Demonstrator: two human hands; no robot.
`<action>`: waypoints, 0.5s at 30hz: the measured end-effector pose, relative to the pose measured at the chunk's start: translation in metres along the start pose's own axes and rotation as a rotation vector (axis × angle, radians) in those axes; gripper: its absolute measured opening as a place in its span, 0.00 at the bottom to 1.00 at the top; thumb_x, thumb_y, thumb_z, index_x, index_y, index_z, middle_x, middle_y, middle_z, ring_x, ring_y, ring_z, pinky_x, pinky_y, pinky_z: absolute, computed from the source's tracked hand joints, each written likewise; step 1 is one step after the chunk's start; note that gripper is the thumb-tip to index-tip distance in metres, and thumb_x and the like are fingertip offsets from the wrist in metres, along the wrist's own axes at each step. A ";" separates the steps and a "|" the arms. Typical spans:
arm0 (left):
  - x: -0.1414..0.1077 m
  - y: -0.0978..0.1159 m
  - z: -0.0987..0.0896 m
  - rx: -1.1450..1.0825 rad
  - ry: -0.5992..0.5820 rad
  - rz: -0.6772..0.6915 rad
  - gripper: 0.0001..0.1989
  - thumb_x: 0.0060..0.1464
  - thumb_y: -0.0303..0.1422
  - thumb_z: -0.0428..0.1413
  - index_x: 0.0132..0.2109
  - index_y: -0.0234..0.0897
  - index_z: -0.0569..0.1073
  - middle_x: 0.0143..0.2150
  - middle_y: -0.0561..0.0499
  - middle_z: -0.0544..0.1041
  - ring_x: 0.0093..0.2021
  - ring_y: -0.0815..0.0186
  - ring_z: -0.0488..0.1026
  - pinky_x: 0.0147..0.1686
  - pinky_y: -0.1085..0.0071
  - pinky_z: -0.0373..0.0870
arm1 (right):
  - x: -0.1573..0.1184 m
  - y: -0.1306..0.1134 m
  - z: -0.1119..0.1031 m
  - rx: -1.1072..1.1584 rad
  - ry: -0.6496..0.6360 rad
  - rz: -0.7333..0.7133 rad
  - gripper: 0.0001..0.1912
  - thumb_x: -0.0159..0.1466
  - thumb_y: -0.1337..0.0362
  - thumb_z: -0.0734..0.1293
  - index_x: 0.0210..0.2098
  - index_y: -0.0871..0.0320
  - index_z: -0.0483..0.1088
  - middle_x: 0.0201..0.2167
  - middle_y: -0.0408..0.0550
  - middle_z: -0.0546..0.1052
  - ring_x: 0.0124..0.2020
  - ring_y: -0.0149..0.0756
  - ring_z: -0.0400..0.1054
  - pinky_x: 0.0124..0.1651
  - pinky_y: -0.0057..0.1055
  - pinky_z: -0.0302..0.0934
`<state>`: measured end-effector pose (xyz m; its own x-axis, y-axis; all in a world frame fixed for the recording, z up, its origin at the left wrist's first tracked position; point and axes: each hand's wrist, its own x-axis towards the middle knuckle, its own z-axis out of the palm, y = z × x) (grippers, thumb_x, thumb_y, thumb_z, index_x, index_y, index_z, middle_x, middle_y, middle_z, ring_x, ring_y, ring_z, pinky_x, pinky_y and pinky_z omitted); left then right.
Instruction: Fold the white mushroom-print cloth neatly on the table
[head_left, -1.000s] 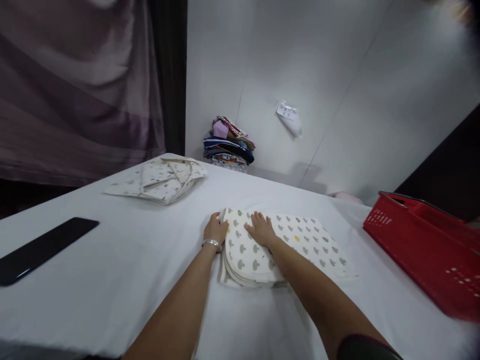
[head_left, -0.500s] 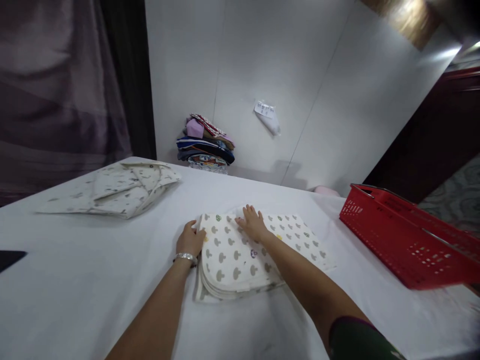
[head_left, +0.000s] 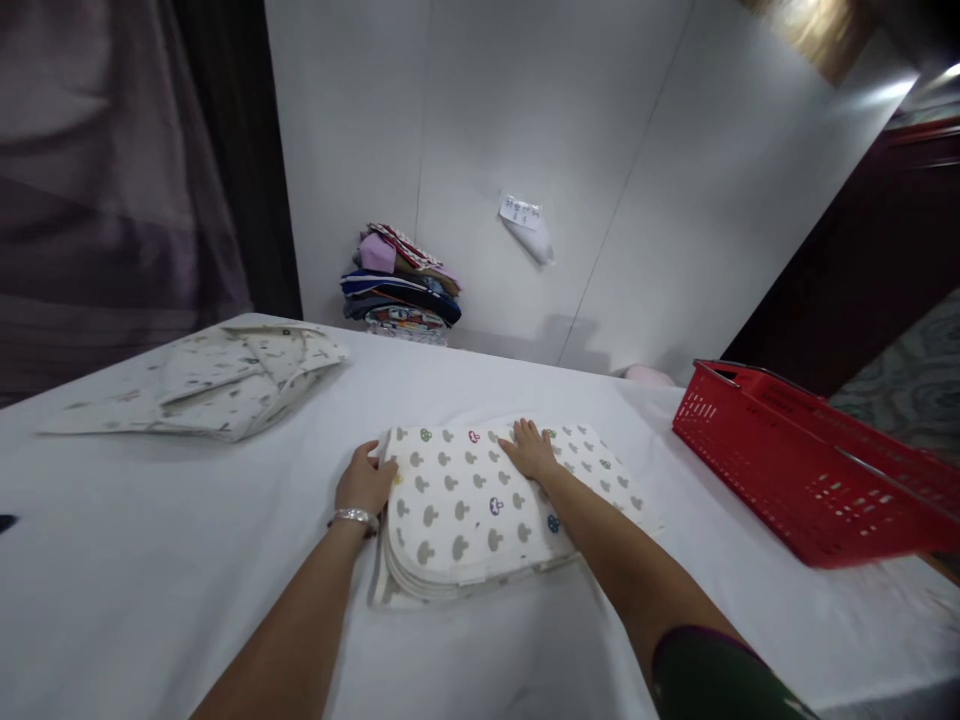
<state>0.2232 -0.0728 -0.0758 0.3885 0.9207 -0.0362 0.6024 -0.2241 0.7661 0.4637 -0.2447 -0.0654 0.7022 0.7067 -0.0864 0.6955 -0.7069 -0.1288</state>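
A folded white cloth (head_left: 465, 510) with a mushroom pattern lies in layers on the white table. At its left edge is my left hand (head_left: 365, 482), a bracelet on the wrist, with its thumb and fingers closed around the edge of the folded layers. My right hand (head_left: 531, 452) rests flat on top of the cloth near its far edge, fingers spread, holding nothing. The right forearm crosses over the right part of the cloth.
A red basket (head_left: 795, 470) stands at the right of the white table (head_left: 187, 560). Another patterned cloth (head_left: 225, 385) lies crumpled at the back left. Behind the table a stack of folded fabrics (head_left: 403, 285) stands by the wall.
My right hand has slid to the right over the cloth. My left hand keeps its place at the left edge. The whole view has shifted slightly.
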 end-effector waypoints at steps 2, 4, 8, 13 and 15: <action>-0.001 0.002 -0.001 0.002 -0.001 -0.003 0.26 0.47 0.36 0.53 0.55 0.38 0.65 0.42 0.47 0.76 0.38 0.59 0.74 0.38 0.66 0.69 | 0.002 0.005 0.004 0.013 -0.039 0.002 0.39 0.64 0.43 0.44 0.66 0.62 0.40 0.68 0.51 0.39 0.67 0.40 0.28 0.64 0.46 0.25; -0.001 0.002 -0.001 -0.006 0.006 -0.001 0.26 0.46 0.36 0.54 0.54 0.38 0.65 0.41 0.47 0.77 0.37 0.59 0.74 0.38 0.66 0.69 | 0.004 0.007 0.005 0.037 -0.056 -0.011 0.39 0.64 0.43 0.45 0.66 0.61 0.40 0.68 0.50 0.40 0.67 0.40 0.29 0.64 0.45 0.25; 0.002 -0.003 0.003 -0.037 0.015 0.021 0.26 0.45 0.35 0.54 0.54 0.39 0.65 0.40 0.48 0.77 0.38 0.60 0.74 0.39 0.66 0.68 | -0.005 0.014 0.001 0.095 -0.015 -0.021 0.36 0.65 0.45 0.46 0.66 0.61 0.43 0.68 0.52 0.40 0.67 0.41 0.31 0.64 0.46 0.29; 0.007 -0.010 0.010 -0.085 0.020 0.023 0.27 0.45 0.35 0.54 0.55 0.38 0.64 0.42 0.46 0.75 0.39 0.61 0.73 0.41 0.67 0.68 | -0.049 0.076 0.001 0.064 0.031 0.061 0.34 0.65 0.46 0.50 0.64 0.58 0.48 0.67 0.54 0.43 0.67 0.44 0.34 0.63 0.52 0.32; 0.007 -0.009 0.012 -0.105 0.034 0.021 0.27 0.45 0.34 0.55 0.54 0.38 0.65 0.42 0.47 0.75 0.40 0.61 0.73 0.41 0.66 0.69 | -0.071 0.115 0.001 0.062 0.055 0.116 0.32 0.65 0.47 0.51 0.63 0.57 0.51 0.66 0.54 0.47 0.66 0.45 0.38 0.62 0.53 0.34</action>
<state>0.2289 -0.0686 -0.0910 0.3754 0.9268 0.0005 0.5173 -0.2100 0.8297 0.4931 -0.3760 -0.0754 0.7859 0.6163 -0.0505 0.5995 -0.7795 -0.1818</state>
